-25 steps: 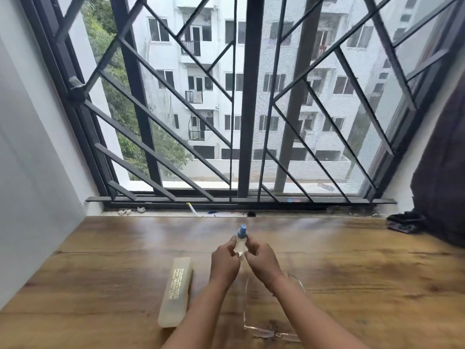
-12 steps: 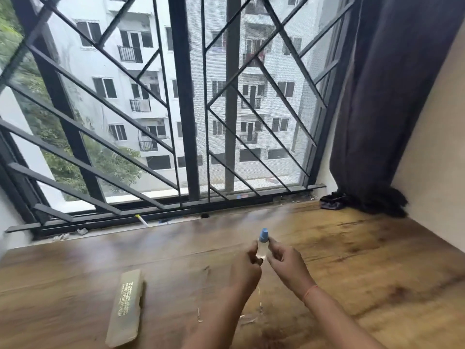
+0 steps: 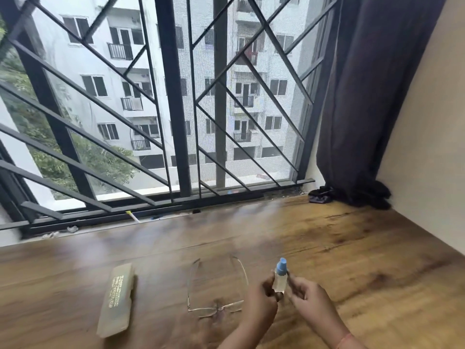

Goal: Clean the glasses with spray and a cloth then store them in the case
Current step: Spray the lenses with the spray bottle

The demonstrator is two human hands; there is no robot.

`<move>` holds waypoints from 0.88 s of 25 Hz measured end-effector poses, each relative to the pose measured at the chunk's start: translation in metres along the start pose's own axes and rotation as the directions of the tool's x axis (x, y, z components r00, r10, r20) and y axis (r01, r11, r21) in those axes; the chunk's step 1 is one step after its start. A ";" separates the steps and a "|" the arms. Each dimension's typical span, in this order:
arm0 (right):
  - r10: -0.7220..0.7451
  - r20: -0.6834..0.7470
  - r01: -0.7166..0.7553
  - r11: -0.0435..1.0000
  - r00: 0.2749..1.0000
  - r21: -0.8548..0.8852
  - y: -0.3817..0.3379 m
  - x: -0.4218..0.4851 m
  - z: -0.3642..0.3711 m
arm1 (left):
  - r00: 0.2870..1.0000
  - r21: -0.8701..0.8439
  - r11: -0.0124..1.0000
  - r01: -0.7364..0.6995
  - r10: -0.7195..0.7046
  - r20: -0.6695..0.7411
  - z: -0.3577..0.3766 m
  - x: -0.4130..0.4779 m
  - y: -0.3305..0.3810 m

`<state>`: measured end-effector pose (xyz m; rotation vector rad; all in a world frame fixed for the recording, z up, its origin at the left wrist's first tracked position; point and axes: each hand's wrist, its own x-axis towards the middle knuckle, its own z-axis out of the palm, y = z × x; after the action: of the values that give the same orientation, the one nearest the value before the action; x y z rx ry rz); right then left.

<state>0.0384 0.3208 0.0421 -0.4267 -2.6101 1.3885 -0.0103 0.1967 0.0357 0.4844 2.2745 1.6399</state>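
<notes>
Both hands, left hand (image 3: 261, 302) and right hand (image 3: 310, 299), pinch spray bottle (image 3: 280, 278); glasses (image 3: 217, 288) on table (image 3: 377, 285) apparently unsprayed, case (image 3: 117, 301) closed, cloth unseen.

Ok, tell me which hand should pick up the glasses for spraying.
Probably the left hand: it sits right beside the glasses on the table, while the right hand is farther away. The right could keep the spray bottle both now pinch.
</notes>
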 end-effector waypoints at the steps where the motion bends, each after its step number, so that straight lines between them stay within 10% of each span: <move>1: 0.005 -0.009 -0.005 1.000 1.000 0.004 0.001 -0.002 0.001 | 1.000 -0.019 1.000 0.006 -0.006 0.006 0.000 0.000 -0.002; 22: 0.107 -0.079 -0.095 0.985 0.991 0.144 0.010 -0.006 0.015 | 0.999 -0.036 0.998 -0.050 0.051 0.000 -0.005 -0.020 -0.003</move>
<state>0.0420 0.3120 0.0255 -0.5931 -2.4344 1.5371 0.0049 0.1832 0.0351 0.5382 2.2448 1.7013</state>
